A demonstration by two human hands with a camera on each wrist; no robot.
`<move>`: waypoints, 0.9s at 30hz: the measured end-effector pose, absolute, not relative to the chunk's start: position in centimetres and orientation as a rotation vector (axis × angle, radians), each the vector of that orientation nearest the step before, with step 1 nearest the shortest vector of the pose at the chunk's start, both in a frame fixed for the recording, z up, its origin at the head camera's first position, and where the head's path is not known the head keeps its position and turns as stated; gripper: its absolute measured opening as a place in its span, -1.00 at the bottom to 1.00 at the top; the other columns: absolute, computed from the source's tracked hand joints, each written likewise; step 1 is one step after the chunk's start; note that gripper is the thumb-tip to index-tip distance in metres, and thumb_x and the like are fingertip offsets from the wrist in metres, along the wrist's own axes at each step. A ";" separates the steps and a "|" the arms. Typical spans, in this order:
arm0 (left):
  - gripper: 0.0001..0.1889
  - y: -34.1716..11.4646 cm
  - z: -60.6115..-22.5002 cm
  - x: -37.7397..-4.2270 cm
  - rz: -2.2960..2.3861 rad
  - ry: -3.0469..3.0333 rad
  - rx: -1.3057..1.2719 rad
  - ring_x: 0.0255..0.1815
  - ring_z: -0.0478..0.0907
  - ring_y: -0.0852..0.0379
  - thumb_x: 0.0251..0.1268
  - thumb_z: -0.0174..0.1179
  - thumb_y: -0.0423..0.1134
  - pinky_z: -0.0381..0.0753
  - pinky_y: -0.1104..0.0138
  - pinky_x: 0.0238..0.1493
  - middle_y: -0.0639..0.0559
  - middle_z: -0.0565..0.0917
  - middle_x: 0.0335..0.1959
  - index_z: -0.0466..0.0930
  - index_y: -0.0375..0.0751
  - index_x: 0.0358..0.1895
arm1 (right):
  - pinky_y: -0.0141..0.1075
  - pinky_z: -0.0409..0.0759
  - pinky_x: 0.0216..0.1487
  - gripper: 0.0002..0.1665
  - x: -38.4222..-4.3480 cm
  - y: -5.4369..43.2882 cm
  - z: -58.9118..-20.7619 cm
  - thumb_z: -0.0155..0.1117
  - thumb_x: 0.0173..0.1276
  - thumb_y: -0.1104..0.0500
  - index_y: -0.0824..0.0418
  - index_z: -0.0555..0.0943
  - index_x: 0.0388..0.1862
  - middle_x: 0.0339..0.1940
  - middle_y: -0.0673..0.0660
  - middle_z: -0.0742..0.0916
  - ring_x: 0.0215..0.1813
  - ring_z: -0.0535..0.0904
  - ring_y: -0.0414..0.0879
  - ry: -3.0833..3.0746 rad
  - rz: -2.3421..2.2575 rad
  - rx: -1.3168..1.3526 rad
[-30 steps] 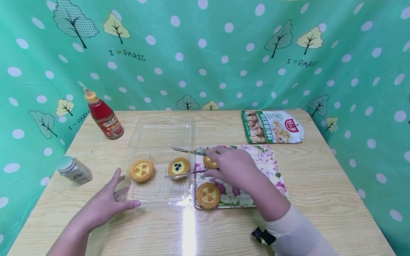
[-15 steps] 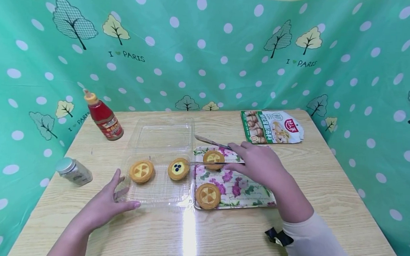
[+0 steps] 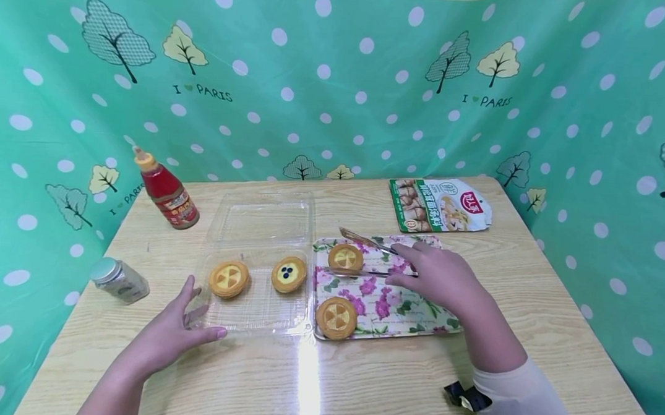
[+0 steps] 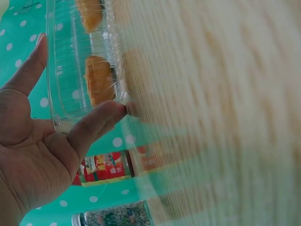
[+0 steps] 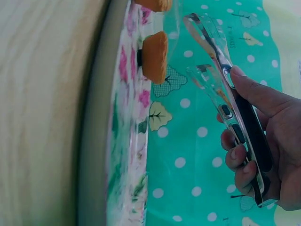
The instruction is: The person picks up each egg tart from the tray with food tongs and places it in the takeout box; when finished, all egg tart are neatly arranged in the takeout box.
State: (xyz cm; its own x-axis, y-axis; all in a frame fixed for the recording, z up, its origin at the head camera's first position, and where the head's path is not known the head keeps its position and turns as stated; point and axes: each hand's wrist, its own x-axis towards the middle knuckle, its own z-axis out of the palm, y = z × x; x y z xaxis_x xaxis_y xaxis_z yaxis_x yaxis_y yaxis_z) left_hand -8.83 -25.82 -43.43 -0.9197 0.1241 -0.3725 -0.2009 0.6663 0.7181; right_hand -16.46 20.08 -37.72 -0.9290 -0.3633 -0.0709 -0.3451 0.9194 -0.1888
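My right hand grips metal tongs with black handle grips, their arms spread apart. In the head view the tongs' tips overlap the upper egg tart on the flowered tray. Nothing is pinched between the arms. A second tart with a wedge pattern sits at the tray's lower left. My left hand rests at the near-left corner of an open clear plastic box, thumb and fingers spread along its sides. Inside the box are a wedge-patterned tart and a tart with blueberries.
A red sauce bottle stands behind the box at the left. Nearer, a spice jar stands on the wooden table. Behind the tray lies a food packet. A green polka-dot cloth hangs around the table.
My right hand and the tongs have drawn back rightward, so their tips went from over the blueberry tart to over the tray. The left hand and the tarts have stayed put.
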 end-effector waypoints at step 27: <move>0.37 -25.7 -43.3 -8.8 1.147 2.488 -0.056 0.45 0.22 -0.34 0.09 0.40 0.17 0.43 -0.10 0.30 -0.39 -0.12 0.57 -0.66 -0.16 0.53 | 0.19 0.55 0.16 -0.02 -17.1 21.1 -40.7 0.17 0.17 -0.52 0.06 0.46 0.40 0.26 0.31 0.61 0.23 0.56 0.26 2.929 -0.257 -0.495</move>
State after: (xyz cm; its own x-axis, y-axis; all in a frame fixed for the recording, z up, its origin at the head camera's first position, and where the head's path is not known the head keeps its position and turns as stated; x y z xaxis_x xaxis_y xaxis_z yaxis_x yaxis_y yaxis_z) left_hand -8.83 -25.69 -43.25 -0.9199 0.1274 -0.3708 -0.1992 0.6627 0.7219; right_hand -17.11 21.09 -40.71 -0.9325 -0.3376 -0.1285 -0.3101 0.9306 -0.1947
